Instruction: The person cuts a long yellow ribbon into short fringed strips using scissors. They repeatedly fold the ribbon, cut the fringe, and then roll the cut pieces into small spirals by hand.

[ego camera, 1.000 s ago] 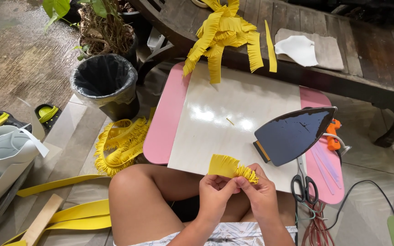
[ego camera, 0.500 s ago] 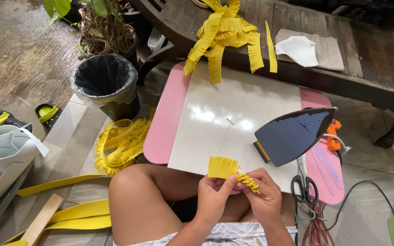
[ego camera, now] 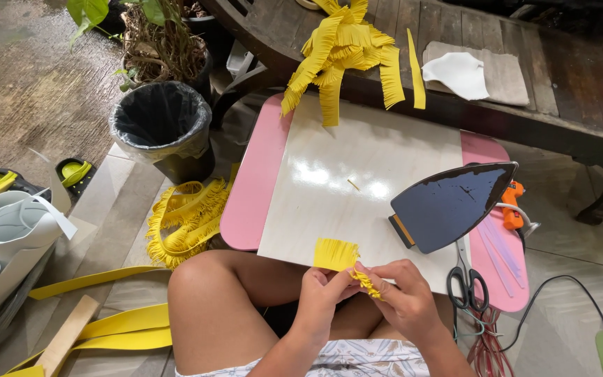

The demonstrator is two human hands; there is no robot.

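My left hand (ego camera: 321, 292) and my right hand (ego camera: 405, 299) together hold a short yellow fringed foam strip (ego camera: 336, 255) just over my lap, at the near edge of the white board (ego camera: 343, 188). The left fingers pinch the flat fringed part. The right fingers pinch the rolled end (ego camera: 368, 282). The board lies on a small pink table (ego camera: 249, 195). An iron (ego camera: 449, 204) stands tipped up on the board's right side, its dark soleplate facing me.
Black scissors (ego camera: 466, 283), an orange glue gun (ego camera: 512, 204) and cables lie at the table's right. More yellow fringe hangs off the wooden bench (ego camera: 343, 49) ahead and piles on the floor (ego camera: 186, 222) by a black bin (ego camera: 163, 126). Foam rolls (ego camera: 8, 230) lie at the left.
The fingers have worked along the strip; the rolled end under my right hand has shifted slightly right and down. Everything else is still.
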